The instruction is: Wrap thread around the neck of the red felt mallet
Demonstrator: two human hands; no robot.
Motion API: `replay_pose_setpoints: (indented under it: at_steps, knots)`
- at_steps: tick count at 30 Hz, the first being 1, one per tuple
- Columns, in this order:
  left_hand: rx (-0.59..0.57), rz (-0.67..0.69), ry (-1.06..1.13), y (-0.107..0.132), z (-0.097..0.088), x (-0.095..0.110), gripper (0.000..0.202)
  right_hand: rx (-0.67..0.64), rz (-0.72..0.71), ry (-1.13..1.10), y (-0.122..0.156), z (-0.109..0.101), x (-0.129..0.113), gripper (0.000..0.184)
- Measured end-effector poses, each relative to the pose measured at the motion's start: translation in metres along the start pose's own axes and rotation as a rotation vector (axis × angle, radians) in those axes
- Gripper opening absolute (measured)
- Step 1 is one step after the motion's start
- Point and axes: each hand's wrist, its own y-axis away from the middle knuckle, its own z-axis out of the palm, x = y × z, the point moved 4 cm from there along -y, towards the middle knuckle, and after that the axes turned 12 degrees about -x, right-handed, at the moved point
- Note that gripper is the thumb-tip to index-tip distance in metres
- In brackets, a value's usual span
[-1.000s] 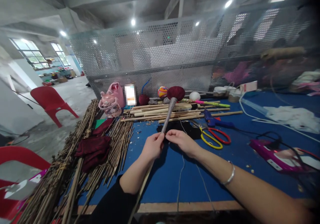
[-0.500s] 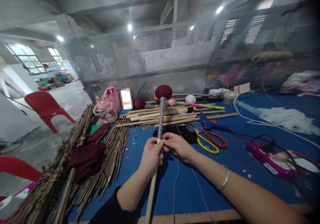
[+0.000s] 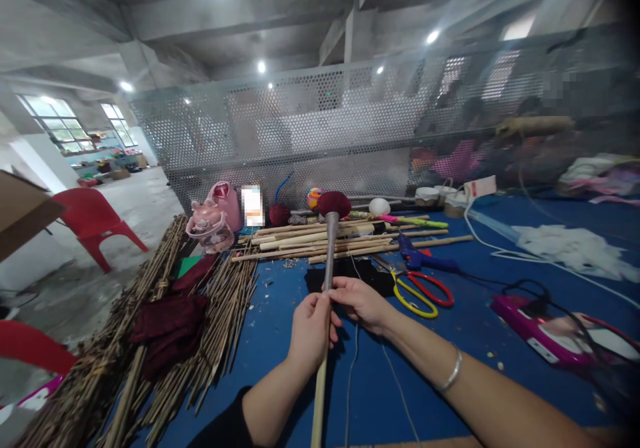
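My left hand (image 3: 311, 328) is closed around a pale wooden stick (image 3: 321, 395), which slants up and away from me. Grey thread wrapping (image 3: 330, 251) covers the stick's upper part, up to a dark red, rounded cloth-like head (image 3: 334, 204). My right hand (image 3: 361, 303) pinches at the lower end of the wrapping, its fingertips touching the stick beside my left thumb; the bit of thread between them is mostly hidden. Loose grey strands (image 3: 352, 381) trail over the table below my right hand. A black cloth (image 3: 373, 276) lies just beyond it.
Scissors (image 3: 419, 301) with yellow and red handles and a blue glue gun (image 3: 425, 258) lie right of my hands. Sticks (image 3: 290, 243) lie behind. Twig bundles (image 3: 215, 321) and dark red cloth (image 3: 170, 331) fill the left. A perforated metal screen (image 3: 300, 128) stands behind the table.
The view has tilted up slightly. The stick's lower end has swung right and its head sits a little lower and to the right. Both hands keep their grip at the wrapping's end.
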Motion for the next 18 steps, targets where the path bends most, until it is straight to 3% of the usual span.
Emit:
replay_pose_setpoints:
  at_steps: [4,9,12,15,18]
  knots:
    - [0.072,0.039,-0.101,0.001,-0.003,0.005,0.042,0.024,-0.054,0.023,-0.001,0.002,-0.002,0.03]
    - [-0.022,0.04,0.025,-0.001,-0.004,0.013,0.042,-0.068,0.026,-0.03,-0.002,0.006,0.001,0.032]
    - [-0.063,0.028,0.033,-0.001,-0.004,0.012,0.04,-0.066,-0.001,0.011,-0.003,0.006,0.0,0.031]
    - [-0.042,0.013,-0.172,0.0,-0.007,0.009,0.035,0.023,-0.022,0.103,-0.004,0.0,0.002,0.03]
    - [0.092,0.111,-0.489,0.001,-0.013,0.015,0.023,0.086,-0.059,0.139,-0.007,-0.007,0.002,0.028]
